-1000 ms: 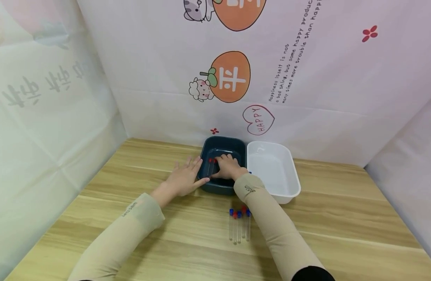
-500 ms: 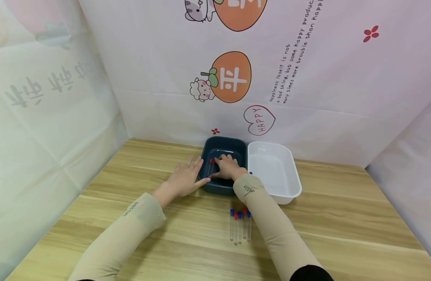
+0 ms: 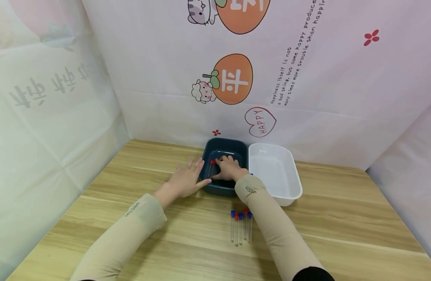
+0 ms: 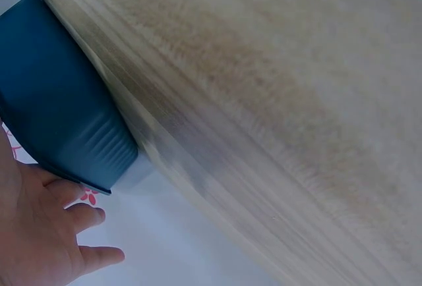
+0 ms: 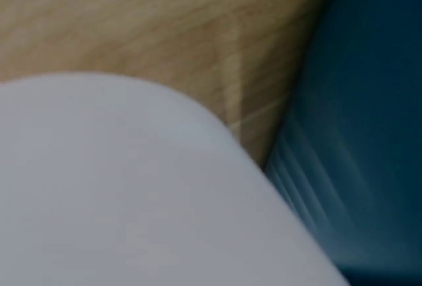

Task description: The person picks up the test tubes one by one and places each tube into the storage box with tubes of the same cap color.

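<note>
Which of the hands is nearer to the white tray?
Right. The right hand is in the blue tray, just left of the white tray; the left hand is farther left, at the blue tray's left side.

Head view: looks forward and down from above the person, far enough back to take in both sleeved arms (image 3: pixel 115 234), the wooden table (image 3: pixel 187 242) and, across the upper half, the printed backdrop (image 3: pixel 159 50). Left wrist view: close and tilted, with table at upper right, left hand (image 4: pixel 39 233) at lower left, dark blue tray (image 4: pixel 59 95) at upper left. Right wrist view: very near, blurred, white tray (image 5: pixel 119 187) filling the lower left. All three share the dark blue tray.
</note>
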Demonstrator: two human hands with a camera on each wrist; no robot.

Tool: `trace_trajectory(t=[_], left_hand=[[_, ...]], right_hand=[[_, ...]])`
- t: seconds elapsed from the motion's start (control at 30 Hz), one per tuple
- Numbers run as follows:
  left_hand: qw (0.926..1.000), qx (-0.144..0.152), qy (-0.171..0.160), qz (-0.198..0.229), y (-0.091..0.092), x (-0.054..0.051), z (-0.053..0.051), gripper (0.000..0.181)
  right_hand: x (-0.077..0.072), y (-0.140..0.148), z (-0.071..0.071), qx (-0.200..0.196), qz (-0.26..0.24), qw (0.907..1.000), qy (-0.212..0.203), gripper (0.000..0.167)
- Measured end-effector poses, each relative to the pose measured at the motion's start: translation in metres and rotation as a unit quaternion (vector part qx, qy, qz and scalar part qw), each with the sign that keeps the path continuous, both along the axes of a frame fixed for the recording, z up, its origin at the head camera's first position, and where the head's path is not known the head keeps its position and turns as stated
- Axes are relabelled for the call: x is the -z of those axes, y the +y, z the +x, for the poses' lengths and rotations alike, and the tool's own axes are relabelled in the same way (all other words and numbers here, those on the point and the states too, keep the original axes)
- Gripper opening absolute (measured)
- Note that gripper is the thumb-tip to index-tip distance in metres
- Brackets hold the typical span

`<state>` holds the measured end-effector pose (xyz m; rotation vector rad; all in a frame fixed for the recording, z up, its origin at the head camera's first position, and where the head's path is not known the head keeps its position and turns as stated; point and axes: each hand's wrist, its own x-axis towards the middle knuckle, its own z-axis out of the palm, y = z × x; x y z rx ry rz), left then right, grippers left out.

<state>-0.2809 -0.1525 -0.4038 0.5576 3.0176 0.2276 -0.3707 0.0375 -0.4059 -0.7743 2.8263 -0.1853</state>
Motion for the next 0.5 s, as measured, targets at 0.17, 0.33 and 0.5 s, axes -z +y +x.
trace_trajectory(t=[0.17, 0.33, 0.5], left_hand=[[1.0, 0.003, 0.002, -0.002, 0.0, 0.001, -0.001, 0.085], [1.0, 0.006, 0.004, 0.0, 0.001, 0.0, -0.001, 0.085], [0.9999, 0.009, 0.004, 0.001, 0.0, 0.0, 0.0, 0.085]], right_hand=[[-0.001, 0.005, 0.0, -0.003, -0.022, 0.9997, -0.006, 0.085], [-0.003, 0.011, 0.002, -0.01, -0.047, 0.9988, 0.004, 0.082], [-0.008, 0.017, 0.006, -0.021, -0.073, 0.9971, 0.0, 0.074]])
